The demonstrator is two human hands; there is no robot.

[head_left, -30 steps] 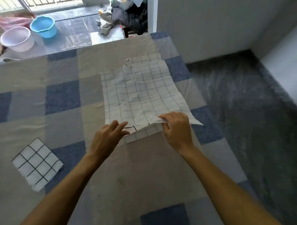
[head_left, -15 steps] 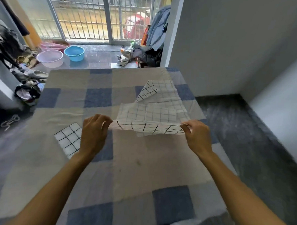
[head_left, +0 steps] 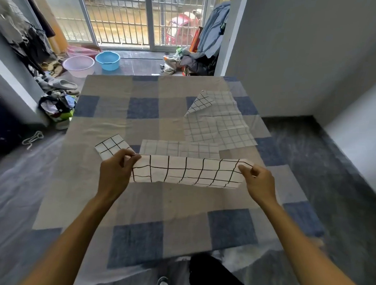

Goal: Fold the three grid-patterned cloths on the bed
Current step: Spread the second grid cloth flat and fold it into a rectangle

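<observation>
A white cloth with a black grid (head_left: 187, 171) is stretched between my hands above the checked bed (head_left: 138, 204). My left hand (head_left: 115, 174) pinches its left corner and my right hand (head_left: 259, 182) pinches its right corner. Its lower part trails back onto the bed behind the raised edge. A second grid cloth (head_left: 217, 120) lies spread further back on the right, its far left corner turned over. A small folded grid cloth (head_left: 110, 147) rests on the bed just behind my left hand, partly hidden by it.
The bed's right edge borders a dark floor (head_left: 331, 168) and a grey wall. Beyond the far edge stand a pink basin (head_left: 79, 65) and a blue basin (head_left: 107, 59), with piles of clothes (head_left: 56, 103) and slippers on the left floor.
My hands moved apart along the cloth's near edge, lifted it off the bed and drew it toward me. The view has tilted up and back.
</observation>
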